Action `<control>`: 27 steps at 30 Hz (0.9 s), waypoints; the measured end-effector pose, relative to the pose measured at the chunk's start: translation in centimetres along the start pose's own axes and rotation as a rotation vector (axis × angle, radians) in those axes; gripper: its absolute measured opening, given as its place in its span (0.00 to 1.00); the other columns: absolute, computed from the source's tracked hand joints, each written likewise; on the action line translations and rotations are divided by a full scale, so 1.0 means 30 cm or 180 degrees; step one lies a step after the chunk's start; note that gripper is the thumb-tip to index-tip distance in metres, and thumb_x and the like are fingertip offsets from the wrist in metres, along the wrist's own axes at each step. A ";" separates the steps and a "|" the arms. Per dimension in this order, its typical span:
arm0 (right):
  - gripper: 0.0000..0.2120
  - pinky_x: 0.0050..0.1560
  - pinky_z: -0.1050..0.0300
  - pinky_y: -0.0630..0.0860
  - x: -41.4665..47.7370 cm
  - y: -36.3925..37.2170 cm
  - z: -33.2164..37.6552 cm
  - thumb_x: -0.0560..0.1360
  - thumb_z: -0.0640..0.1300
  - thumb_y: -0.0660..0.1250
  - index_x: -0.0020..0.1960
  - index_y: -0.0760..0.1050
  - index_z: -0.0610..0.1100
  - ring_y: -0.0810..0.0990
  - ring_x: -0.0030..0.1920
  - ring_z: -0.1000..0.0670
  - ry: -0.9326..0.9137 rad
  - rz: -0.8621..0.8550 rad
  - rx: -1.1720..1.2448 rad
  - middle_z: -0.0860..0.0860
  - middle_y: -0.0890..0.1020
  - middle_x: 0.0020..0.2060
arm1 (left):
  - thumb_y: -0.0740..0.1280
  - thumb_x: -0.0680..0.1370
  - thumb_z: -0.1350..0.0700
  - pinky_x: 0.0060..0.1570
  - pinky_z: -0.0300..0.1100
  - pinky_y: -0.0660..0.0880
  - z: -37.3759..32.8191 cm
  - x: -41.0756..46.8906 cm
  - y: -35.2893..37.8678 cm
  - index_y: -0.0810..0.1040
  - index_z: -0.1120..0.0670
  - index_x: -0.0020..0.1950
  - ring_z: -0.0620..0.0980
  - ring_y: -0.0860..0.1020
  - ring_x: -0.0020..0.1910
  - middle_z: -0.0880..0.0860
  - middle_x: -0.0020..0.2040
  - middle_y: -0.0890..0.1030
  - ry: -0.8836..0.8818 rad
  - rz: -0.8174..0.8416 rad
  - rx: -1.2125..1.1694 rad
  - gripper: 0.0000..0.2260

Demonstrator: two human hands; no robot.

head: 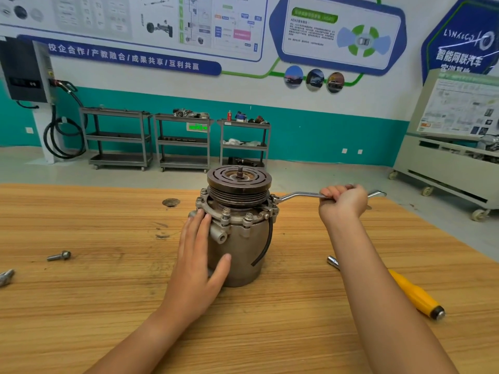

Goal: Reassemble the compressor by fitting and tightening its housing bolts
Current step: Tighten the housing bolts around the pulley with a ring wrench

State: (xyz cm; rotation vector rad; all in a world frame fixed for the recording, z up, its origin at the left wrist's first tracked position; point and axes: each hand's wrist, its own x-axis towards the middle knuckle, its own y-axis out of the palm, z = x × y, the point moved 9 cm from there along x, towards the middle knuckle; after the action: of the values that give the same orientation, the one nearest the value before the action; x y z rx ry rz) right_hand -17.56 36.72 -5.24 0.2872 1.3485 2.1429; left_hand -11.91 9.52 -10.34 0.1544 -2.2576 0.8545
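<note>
Hands: left hand [198,255] flat against compressor [237,247]; right hand [343,202] fisted round wrench [297,196], whose head is at the compressor's rim.
Compressor: upright on table [81,306], centre.
Surface: wood; loose bolts [58,256] left, yellow driver [413,292] right.
Room: carts [118,139] along teal wall [324,130].

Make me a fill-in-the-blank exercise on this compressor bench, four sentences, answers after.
1. The right-hand grip holds a ____ whose far end sits on a housing bolt at the compressor flange.
2. The left-hand grip lies with straight fingers against the ____.
3. The tool on the table beside the right forearm has a ____ handle.
4. Left of the compressor a loose ____ lies on the table.
Answers: wrench; compressor; yellow; bolt.
</note>
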 end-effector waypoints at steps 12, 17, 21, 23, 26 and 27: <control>0.17 0.18 0.66 0.53 0.044 0.154 -0.025 0.82 0.43 0.49 0.34 0.58 0.46 0.54 0.16 0.56 0.0240 0.0566 -0.0495 0.54 0.56 0.16 | 0.61 0.77 0.47 0.65 0.23 0.38 0.005 0.002 -0.004 0.42 0.39 0.70 0.34 0.39 0.73 0.33 0.72 0.41 -0.0020 -0.0011 0.0007 0.31; 0.13 0.20 0.66 0.56 0.008 0.088 0.028 0.79 0.38 0.52 0.36 0.58 0.44 0.56 0.17 0.54 -0.0313 0.0124 -0.0385 0.53 0.58 0.19 | 0.58 0.74 0.44 0.66 0.25 0.39 0.006 0.003 -0.004 0.43 0.39 0.70 0.35 0.40 0.73 0.34 0.72 0.41 -0.0060 -0.0048 -0.0001 0.30; 0.12 0.22 0.64 0.63 -0.136 0.030 0.107 0.79 0.40 0.55 0.36 0.62 0.43 0.59 0.19 0.54 -0.1191 0.0168 -0.0277 0.54 0.60 0.19 | 0.58 0.75 0.46 0.66 0.24 0.39 -0.001 0.005 -0.005 0.45 0.42 0.71 0.34 0.40 0.73 0.34 0.72 0.42 -0.0021 -0.0056 0.0018 0.30; 0.13 0.25 0.61 0.69 -0.217 0.007 0.117 0.79 0.39 0.57 0.35 0.65 0.43 0.62 0.20 0.54 -0.1500 0.0345 -0.0343 0.54 0.62 0.19 | 0.61 0.77 0.49 0.67 0.25 0.39 -0.004 0.003 -0.007 0.47 0.44 0.72 0.33 0.40 0.73 0.36 0.72 0.44 0.0010 -0.0049 0.0033 0.30; 0.17 0.32 0.58 0.76 -0.318 -0.033 0.097 0.76 0.38 0.58 0.30 0.70 0.45 0.67 0.21 0.54 -0.1741 0.0681 -0.0533 0.54 0.65 0.18 | 0.65 0.78 0.55 0.66 0.24 0.39 -0.007 0.004 -0.006 0.47 0.45 0.72 0.32 0.40 0.72 0.37 0.73 0.44 -0.0007 -0.0018 0.0002 0.32; 0.18 0.35 0.58 0.77 -0.349 -0.037 0.086 0.75 0.38 0.59 0.27 0.72 0.48 0.69 0.23 0.54 -0.1820 0.0816 -0.0656 0.54 0.66 0.19 | 0.65 0.77 0.55 0.66 0.24 0.39 -0.011 0.006 -0.008 0.47 0.44 0.72 0.31 0.39 0.71 0.37 0.73 0.44 0.0000 -0.0022 0.0016 0.32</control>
State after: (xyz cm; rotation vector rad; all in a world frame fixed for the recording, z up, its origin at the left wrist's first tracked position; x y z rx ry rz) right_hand -7.50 32.94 -3.72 0.9471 0.7899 2.1430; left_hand -11.75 9.55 -9.92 0.1644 -2.2537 0.8567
